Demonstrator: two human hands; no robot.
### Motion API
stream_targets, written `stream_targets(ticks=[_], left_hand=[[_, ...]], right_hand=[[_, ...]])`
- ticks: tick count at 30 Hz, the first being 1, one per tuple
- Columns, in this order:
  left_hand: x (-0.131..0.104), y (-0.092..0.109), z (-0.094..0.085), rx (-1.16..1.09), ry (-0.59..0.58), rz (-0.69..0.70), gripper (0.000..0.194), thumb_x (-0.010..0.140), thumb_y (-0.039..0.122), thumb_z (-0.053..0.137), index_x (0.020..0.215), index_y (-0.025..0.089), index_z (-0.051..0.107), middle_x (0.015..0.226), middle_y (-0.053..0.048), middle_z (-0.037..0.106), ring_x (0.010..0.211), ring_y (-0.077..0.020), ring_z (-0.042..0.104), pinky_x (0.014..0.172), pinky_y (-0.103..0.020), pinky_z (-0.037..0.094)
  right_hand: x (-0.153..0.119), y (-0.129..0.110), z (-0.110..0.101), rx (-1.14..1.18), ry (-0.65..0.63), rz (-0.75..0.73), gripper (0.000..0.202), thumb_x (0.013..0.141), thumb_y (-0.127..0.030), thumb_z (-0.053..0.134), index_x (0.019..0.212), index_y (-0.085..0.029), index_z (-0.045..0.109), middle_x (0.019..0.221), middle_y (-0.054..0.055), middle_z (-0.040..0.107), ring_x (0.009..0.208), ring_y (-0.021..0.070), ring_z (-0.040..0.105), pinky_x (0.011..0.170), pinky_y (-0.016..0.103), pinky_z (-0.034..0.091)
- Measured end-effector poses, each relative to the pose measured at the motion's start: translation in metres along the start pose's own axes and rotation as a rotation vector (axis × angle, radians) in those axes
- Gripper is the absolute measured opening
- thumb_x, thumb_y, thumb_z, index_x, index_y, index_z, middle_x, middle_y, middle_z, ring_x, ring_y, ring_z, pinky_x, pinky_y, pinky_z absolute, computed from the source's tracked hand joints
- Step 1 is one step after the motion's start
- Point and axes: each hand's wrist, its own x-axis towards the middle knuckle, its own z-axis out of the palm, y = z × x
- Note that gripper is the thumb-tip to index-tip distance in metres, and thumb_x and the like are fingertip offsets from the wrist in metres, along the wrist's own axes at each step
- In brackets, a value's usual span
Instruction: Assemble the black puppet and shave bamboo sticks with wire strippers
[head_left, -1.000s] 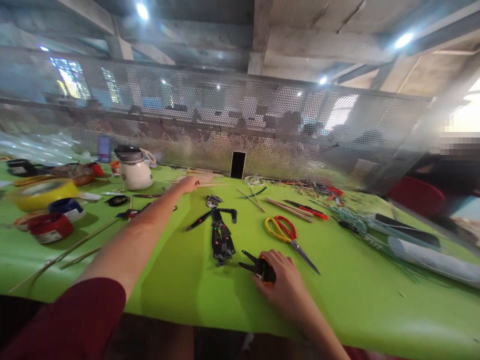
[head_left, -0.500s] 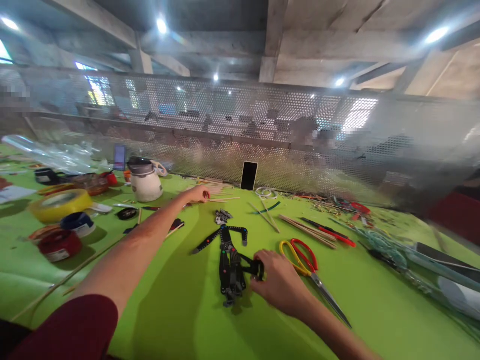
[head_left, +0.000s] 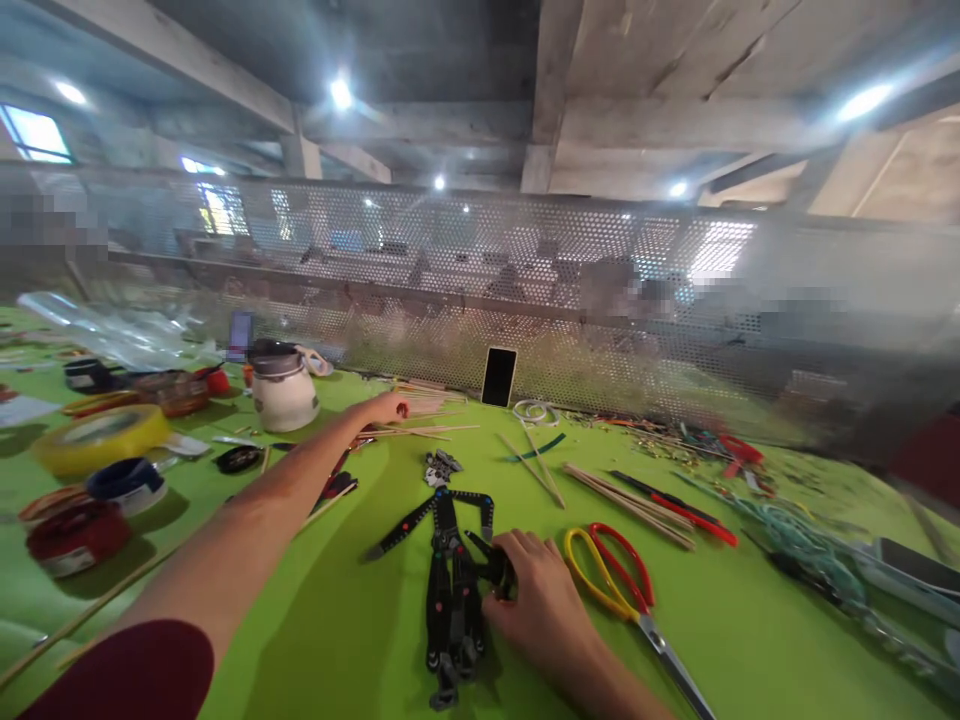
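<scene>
A jointed black puppet figure (head_left: 445,520) with a grey-and-white head lies flat on the green table (head_left: 337,590). Its joints carry small red and blue dots. Just right of its hips, my right hand (head_left: 536,590) is closed around a black pointed tool (head_left: 491,562), whose kind I cannot make out; its tip points at the figure's waist. My left hand (head_left: 391,408) reaches far forward to a pile of thin wooden sticks (head_left: 431,396). Its fingers are curled, and what they hold, if anything, is too small to tell.
Red-and-yellow-handled scissors (head_left: 630,595) lie right of my right hand, below a stick bundle (head_left: 630,505) and a red-black tool (head_left: 694,518). A phone (head_left: 499,377) leans against the mesh screen (head_left: 420,300). Left are a jar (head_left: 283,390), yellow tape (head_left: 101,440) and paint pots (head_left: 79,530).
The view has shifted, so the table sits lower in the picture. My right hand has turned the black tool so its tip points more up and left. My left hand stays by the sticks.
</scene>
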Motion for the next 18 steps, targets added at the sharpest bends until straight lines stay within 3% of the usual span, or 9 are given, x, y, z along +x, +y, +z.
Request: stream_targets(ticks=[8, 18], left_hand=[[0.006, 0.003, -0.011, 0.064, 0.057, -0.037, 0.033, 0.095, 0.033, 0.059, 0.123, 0.015, 0.058, 0.122, -0.010, 0.060, 0.104, -0.0225, 0.062, 0.088, -0.043, 0.055], [0.015, -0.005, -0.007, 0.053, -0.069, -0.088, 0.034, 0.095, 0.033, 0.059, 0.123, 0.014, 0.058, 0.122, -0.010, 0.060, 0.103, -0.0227, 0.062, 0.087, -0.043, 0.055]], right_hand=[[0.003, 0.005, 0.003, 0.018, -0.005, 0.028, 0.032, 0.067, -0.020, 0.057, 0.098, -0.017, 0.064, 0.096, 0.008, 0.066, 0.090, 0.0253, 0.057, 0.081, 0.036, 0.037], [0.002, 0.006, 0.006, 0.013, 0.010, 0.011, 0.031, 0.067, -0.019, 0.057, 0.096, -0.018, 0.065, 0.091, 0.006, 0.066, 0.086, 0.0243, 0.058, 0.080, 0.037, 0.037]])
